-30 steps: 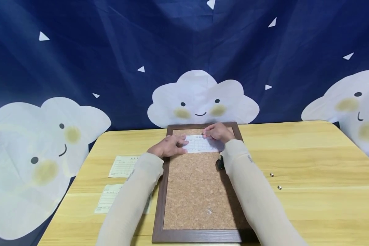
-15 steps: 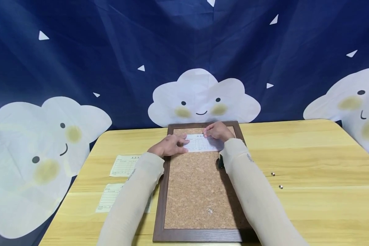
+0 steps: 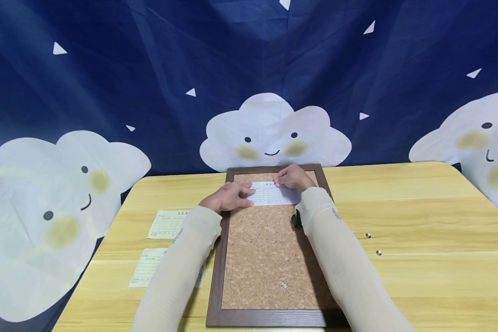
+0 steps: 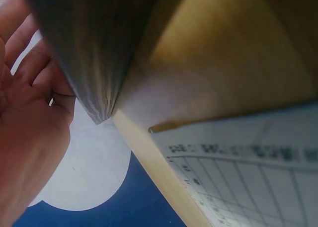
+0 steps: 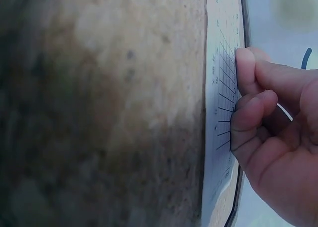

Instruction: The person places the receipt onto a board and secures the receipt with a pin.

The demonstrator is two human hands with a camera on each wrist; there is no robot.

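A white printed form [image 3: 269,194] lies across the upper part of a framed corkboard [image 3: 265,258]. My left hand [image 3: 229,196] rests at the form's left end with fingers spread, thumb by the lower corner. At the form's top edge, my right hand [image 3: 295,179] brings thumb and forefinger together on a small dark spot, seemingly a thumbtack mostly hidden by the fingertips. The right wrist view shows that hand [image 5: 280,122] with curled fingers against the form [image 5: 221,100]. Past the board's wooden frame [image 4: 94,53], the left wrist view shows the left hand [image 4: 35,113].
Two pale yellow forms, an upper one [image 3: 166,224] and a lower one [image 3: 146,267], lie left of the board, partly under the left sleeve. Two silver thumbtacks, one farther [image 3: 368,235] and one nearer [image 3: 379,252], lie to the right. A cloud-printed blue curtain [image 3: 170,60] hangs behind.
Both hands and the white form stay in place on the board; only the head view shifts slightly.
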